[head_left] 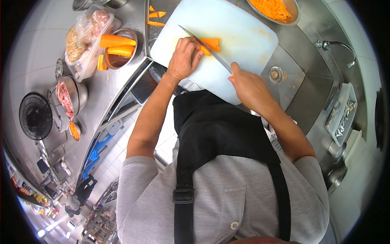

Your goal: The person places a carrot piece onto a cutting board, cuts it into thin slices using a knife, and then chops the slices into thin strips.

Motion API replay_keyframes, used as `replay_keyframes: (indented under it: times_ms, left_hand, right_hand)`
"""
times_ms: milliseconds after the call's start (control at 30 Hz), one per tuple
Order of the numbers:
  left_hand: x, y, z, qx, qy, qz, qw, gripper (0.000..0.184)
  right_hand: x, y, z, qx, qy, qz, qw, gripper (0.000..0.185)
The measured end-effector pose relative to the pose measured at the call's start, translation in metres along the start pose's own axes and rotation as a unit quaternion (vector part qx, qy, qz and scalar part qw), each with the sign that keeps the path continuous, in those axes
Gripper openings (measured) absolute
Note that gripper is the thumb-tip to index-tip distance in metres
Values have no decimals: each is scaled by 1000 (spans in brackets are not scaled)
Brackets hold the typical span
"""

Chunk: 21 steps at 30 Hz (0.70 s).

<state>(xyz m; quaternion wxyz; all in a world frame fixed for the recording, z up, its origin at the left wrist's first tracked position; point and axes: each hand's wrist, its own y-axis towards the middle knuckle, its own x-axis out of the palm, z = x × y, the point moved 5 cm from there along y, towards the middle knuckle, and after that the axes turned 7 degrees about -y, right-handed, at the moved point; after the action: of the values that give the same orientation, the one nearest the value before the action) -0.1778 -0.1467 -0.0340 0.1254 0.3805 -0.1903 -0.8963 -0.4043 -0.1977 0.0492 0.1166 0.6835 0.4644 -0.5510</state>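
Observation:
A white cutting board (243, 44) lies over the steel counter at the top centre. Several orange carrot pieces (211, 43) rest on it. My left hand (185, 59) is on the board with bent fingers, its fingertips at the left end of the carrot pieces. In my right hand (248, 87) is the handle of a long knife (215, 55). The blade slants up and left across the carrot, close beside my left fingers. What lies under my left fingers is partly hidden.
A bowl of shredded carrot (276, 9) stands at the top right. Left are a steel bowl with large carrot pieces (118, 42), bags of meat (83, 36) and a black fan (35, 116). A sink with a faucet (339, 44) is right. A person (83, 191) stands far off, lower left.

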Motion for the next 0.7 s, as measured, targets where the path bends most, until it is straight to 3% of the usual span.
replay_keyframes:
  times_ms: [367, 700]
  left_hand:
    - [-1, -2, -1, -8, -11, 1, 1000, 25]
    - [-3, -2, 1, 11, -12, 23, 1000, 27]
  right_hand:
    - [57, 55, 12, -30, 3, 29, 999, 24]
    - [44, 53, 7, -3, 7, -6, 1000, 26]
